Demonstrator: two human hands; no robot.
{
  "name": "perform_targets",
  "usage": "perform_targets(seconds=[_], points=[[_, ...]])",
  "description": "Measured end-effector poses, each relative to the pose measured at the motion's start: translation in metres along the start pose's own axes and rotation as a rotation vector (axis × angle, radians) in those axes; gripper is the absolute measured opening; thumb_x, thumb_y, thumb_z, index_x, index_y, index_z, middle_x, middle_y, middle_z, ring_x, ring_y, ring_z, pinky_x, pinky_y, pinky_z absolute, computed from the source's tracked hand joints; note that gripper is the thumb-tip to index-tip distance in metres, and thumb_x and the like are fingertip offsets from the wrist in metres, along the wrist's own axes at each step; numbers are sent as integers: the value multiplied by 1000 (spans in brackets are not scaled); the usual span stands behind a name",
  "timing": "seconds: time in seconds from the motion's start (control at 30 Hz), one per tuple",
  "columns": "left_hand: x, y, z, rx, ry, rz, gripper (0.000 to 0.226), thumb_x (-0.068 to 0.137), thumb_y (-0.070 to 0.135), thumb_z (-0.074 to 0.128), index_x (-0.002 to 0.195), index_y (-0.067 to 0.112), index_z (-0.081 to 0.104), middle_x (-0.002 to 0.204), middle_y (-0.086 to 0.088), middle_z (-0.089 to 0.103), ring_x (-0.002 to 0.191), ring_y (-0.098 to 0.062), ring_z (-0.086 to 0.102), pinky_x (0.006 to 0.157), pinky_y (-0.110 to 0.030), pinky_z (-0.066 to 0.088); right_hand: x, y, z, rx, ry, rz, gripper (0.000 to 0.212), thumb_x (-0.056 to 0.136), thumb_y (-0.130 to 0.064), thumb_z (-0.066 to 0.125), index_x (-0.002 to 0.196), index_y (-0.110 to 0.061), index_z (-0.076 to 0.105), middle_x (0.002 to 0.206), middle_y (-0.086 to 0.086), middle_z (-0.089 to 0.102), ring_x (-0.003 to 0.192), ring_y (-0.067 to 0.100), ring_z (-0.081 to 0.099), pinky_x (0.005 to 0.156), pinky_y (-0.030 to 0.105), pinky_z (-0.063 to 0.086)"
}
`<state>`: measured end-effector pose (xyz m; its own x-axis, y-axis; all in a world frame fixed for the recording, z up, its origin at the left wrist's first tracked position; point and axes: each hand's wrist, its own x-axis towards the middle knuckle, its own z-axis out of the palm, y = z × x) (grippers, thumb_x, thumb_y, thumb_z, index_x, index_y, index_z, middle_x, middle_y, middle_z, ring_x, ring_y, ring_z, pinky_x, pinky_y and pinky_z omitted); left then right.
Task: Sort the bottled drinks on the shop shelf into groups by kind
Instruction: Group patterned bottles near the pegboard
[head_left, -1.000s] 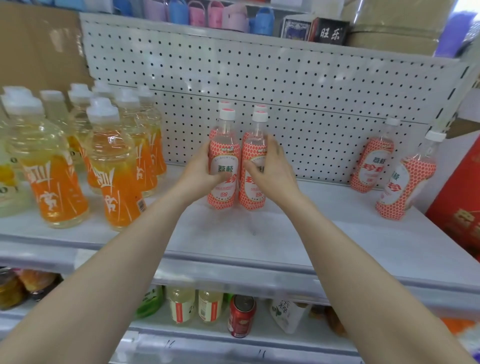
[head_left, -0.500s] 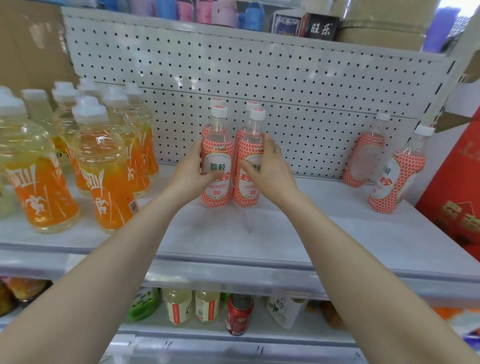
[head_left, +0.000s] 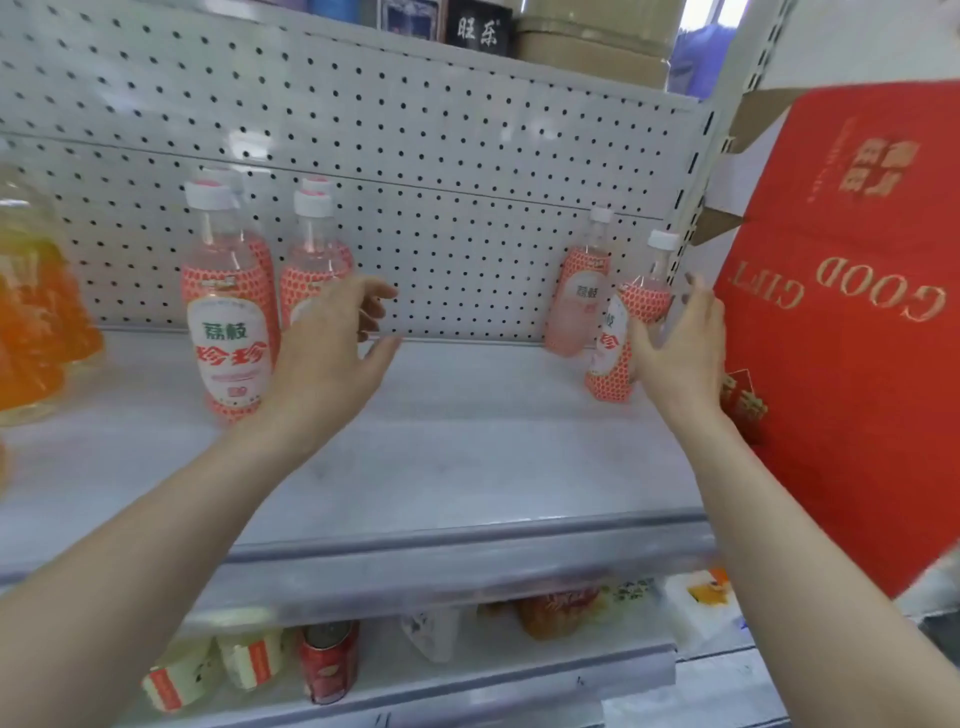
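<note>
the nearer stray bottle stands just left of the right hand. its base is on the shelf and its long axis is tilted, cap up and to the right. the rear stray bottle leans on the pegboard just beyond it.

right hand: open, fingers spread, thumb at the label; contact cannot be confirmed.

left hand: open, holding nothing, just in front of the grouped bottles, well apart from both strays.

judgement: the right hand is nearer. it should grip the nearer stray at mid-body and carry it leftward to the group.
</note>
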<state>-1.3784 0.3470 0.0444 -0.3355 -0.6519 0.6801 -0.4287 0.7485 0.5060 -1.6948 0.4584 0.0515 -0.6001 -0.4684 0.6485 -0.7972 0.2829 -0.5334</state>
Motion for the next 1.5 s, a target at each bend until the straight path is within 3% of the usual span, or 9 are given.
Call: perform_targets(seconds=[0.17, 0.33, 0.47, 0.63, 0.73, 0.87, 1.07, 1.23, 1.5], points=[[66, 49, 102, -75, -280, -116, 56, 88, 31, 71, 136, 17, 47, 124, 2, 56, 109, -15, 57, 96, -39, 49, 48, 36, 7, 304, -346, 163, 101, 80, -50, 76, 158, -27, 15, 154, 0, 41, 135, 19, 48, 112, 49, 41], [126, 70, 199, -63, -349, -203, 73, 88, 35, 71, 147, 12, 34, 144, -9, 47, 127, -24, 50, 101, -36, 44, 64, 46, 15, 450, -520, 78, 80, 90, -31, 72, 154, -25, 25, 128, -12, 52, 119, 8, 52, 104, 35, 45], [158, 74, 260, -139, -332, -358, 83, 77, 41, 81, 142, 14, 37, 137, -7, 54, 119, -26, 57, 96, -43, 50, 70, 56, 10, 457, -605, 67, 74, 92, -32, 69, 151, -30, 25, 124, -16, 54, 118, 6, 54, 100, 29, 42], [167, 78, 290, -158, -214, -394, 80, 75, 45, 81, 136, 12, 41, 129, -10, 52, 110, -29, 58, 88, -40, 49, 85, 64, -4, 440, -763, 46, 58, 92, -25, 71, 131, -45, 32, 111, -32, 56, 93, -20, 58, 84, 12, 50], [163, 75, 282, -137, -243, -379, 77, 76, 42, 80, 136, 14, 41, 128, -9, 53, 112, -28, 57, 87, -38, 49, 80, 57, 4, 411, -668, 45, 60, 86, -35, 75, 133, -40, 37, 121, -15, 61, 111, 3, 61, 101, 40, 52], [140, 75, 246, -171, -293, -360, 66, 72, 34, 81, 126, 18, 46, 113, -2, 61, 100, -22, 63, 85, -42, 56, 65, 38, 14, 158, -402, 34, 102, 65, -79, 70, 145, -26, 33, 144, 0, 44, 131, 21, 48, 104, 44, 46], [86, 84, 179, -235, -345, -328, 63, 74, 37, 83, 122, 25, 44, 114, 6, 63, 100, -14, 62, 80, -31, 54, 57, 34, 17, 126, -302, 51, 86, 75, -54, 79, 139, -15, 37, 137, 9, 51, 120, 30, 55, 91, 36, 44], [46, 85, 129, -249, -341, -356, 61, 74, 36, 83, 121, 28, 43, 106, 14, 61, 92, -2, 61, 66, -18, 47, 40, 18, 10, 306, -395, 99, 71, 83, -29, 74, 142, -23, 35, 104, -14, 54, 101, 17, 59, 85, 32, 45], [-14, 68, 41, -312, -275, -398, 67, 76, 35, 83, 129, 28, 43, 104, 19, 58, 89, 9, 55, 71, -18, 47, -5, -36, 6, 254, -325, 125, 80, 74, -55, 74, 140, -31, 37, 130, 6, 57, 116, 28, 59, 99, 53, 50]])
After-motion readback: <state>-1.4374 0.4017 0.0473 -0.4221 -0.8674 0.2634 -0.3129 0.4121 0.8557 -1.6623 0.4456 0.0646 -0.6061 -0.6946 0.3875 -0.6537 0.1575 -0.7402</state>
